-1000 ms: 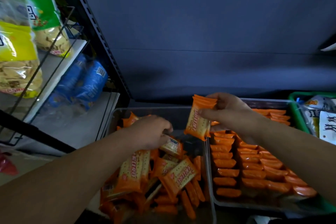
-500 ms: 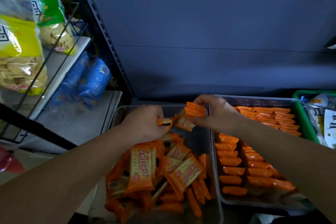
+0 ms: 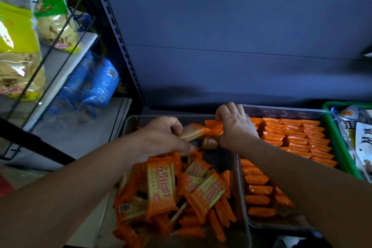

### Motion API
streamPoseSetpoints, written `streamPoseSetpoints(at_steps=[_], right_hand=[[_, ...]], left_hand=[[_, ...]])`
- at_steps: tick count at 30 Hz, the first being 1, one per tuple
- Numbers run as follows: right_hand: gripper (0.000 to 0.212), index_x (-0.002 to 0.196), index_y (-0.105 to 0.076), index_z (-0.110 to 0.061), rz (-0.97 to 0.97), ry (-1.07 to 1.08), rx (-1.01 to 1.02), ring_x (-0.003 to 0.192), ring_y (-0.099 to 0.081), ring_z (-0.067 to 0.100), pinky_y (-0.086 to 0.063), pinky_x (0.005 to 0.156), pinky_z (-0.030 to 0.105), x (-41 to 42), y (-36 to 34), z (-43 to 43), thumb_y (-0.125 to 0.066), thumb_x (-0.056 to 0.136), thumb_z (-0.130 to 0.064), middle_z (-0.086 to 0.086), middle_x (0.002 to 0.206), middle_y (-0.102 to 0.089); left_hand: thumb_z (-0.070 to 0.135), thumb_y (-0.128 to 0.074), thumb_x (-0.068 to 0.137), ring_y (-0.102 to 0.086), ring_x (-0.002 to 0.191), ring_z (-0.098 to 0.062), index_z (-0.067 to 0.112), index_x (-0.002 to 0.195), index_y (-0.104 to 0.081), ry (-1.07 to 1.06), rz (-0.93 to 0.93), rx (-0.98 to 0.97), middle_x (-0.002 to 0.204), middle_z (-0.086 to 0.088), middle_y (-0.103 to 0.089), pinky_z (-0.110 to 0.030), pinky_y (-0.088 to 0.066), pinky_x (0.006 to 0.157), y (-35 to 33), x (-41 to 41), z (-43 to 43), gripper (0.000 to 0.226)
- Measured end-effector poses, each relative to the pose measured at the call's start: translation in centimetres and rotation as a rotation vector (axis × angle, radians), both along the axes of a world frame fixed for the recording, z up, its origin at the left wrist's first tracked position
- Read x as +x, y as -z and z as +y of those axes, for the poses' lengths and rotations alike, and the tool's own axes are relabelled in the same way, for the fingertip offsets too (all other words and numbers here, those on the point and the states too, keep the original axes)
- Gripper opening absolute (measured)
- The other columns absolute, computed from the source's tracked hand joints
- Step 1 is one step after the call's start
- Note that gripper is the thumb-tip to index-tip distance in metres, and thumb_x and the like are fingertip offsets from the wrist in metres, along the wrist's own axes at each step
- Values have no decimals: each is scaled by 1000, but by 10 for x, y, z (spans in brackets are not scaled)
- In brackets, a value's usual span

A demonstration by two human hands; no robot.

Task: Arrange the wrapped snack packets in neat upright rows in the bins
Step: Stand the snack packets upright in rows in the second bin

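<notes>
Left hand: my left hand (image 3: 161, 137) has its fingers curled and pinches one cracker packet (image 3: 191, 134) by its near end, above the back of the left bin (image 3: 171, 116).
Right hand: my right hand (image 3: 236, 129) closes its fingers round a small bunch of orange packets (image 3: 214, 128), just beside the wall between the bins. I cannot tell how many it holds.
Loose pile: the loose pile (image 3: 181, 193) lies jumbled in the left bin, with packets flat, tilted and overlapping.
Rows: the upright rows (image 3: 298, 137) stand on edge in the right bin (image 3: 281, 107), beside a green basket (image 3: 346, 103).
Handling: I judge these packets to be light, with slick, crinkly film and brittle crackers inside that hard squeezing could crack.
Where to hold: I would grip across the flat faces near the middle. The sealed ends are floppy and likely to slip.
</notes>
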State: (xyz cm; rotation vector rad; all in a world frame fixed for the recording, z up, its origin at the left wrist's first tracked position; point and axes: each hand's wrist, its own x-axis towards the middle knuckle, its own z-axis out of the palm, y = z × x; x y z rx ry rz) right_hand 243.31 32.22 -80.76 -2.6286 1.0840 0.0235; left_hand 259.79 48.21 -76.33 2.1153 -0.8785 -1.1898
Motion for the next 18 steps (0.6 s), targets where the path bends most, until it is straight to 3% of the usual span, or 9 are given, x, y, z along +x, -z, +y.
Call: streamPoseSetpoints(at_steps=[5, 7, 9, 14, 16, 18], right_hand=[[82, 134, -35, -28, 98, -34, -58, 131, -36, 22, -39, 110, 38, 4, -2, 3, -86, 71, -34, -2, 133, -37], [94, 148, -28, -28, 137, -53, -57, 138, -33, 24, -37, 115, 40, 3, -5, 3, -85, 74, -39, 0, 142, -35], [97, 155, -24, -30, 125, -56, -30, 143, -30, 23, -34, 118, 40, 2, -7, 2, -83, 78, -37, -1, 148, -35], [81, 154, -36, -31, 122, -101, -3, 144, -34, 19, -36, 117, 40, -12, -17, -7, -77, 86, -43, -5, 150, -40], [65, 146, -50, -28, -25, -76, 43, 137, -43, 20, -43, 111, 40, -18, -24, -7, -74, 88, -40, -4, 142, -50], [42, 132, -64, -24, -248, 58, 217, 118, -60, 18, -52, 95, 32, -17, -37, -3, -70, 92, -37, -3, 123, -65]], left_hand=[[21, -96, 70, -69, 88, -15, 29, 96, -70, -11, 34, -40, 99, 1, -72, -31, -60, 71, -2, -4, -2, 37], [16, -96, 68, -69, 101, -15, 36, 111, -66, -16, 34, -64, 115, 3, -68, -39, -62, 86, 1, -6, -3, 56], [14, -97, 67, -67, 105, -13, 38, 128, -61, -8, 35, -80, 121, 8, -63, -38, -61, 90, 0, -8, -3, 75], [27, -100, 59, -73, 95, -16, 32, 110, -68, -28, -18, -94, 105, 3, -74, -47, -61, 91, 2, -11, -5, 60], [39, -98, 52, -72, 98, -19, 35, 108, -62, -39, -31, -100, 107, 2, -73, -50, -60, 92, 7, -12, -7, 66], [38, -98, 58, -71, 101, -18, 34, 110, -56, -49, -17, -131, 110, 2, -71, -45, -59, 92, 10, -17, -11, 67]])
